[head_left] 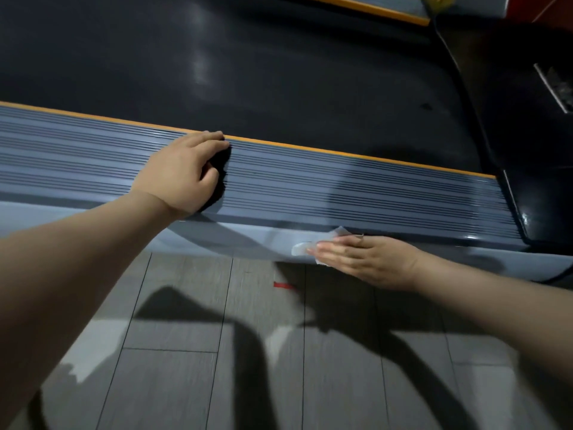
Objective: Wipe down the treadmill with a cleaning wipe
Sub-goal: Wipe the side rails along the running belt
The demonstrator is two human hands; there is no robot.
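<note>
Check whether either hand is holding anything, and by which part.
Nothing is gripped. The right hand presses the cleaning wipe flat against the treadmill's side panel with straight fingers; the left hand rests on the ribbed side rail.

Left hand (183, 172): palm down on ribbed side rail (341, 187) of treadmill, fingers loosely curled, tips near rail's orange edge, holding nothing. Left forearm bare, stretched up from lower left. Right hand (369, 259): fingers straight, together, pressing wipe (302, 248) flat against treadmill's side face just below rail. Right forearm bare, reaching in from right.
</note>
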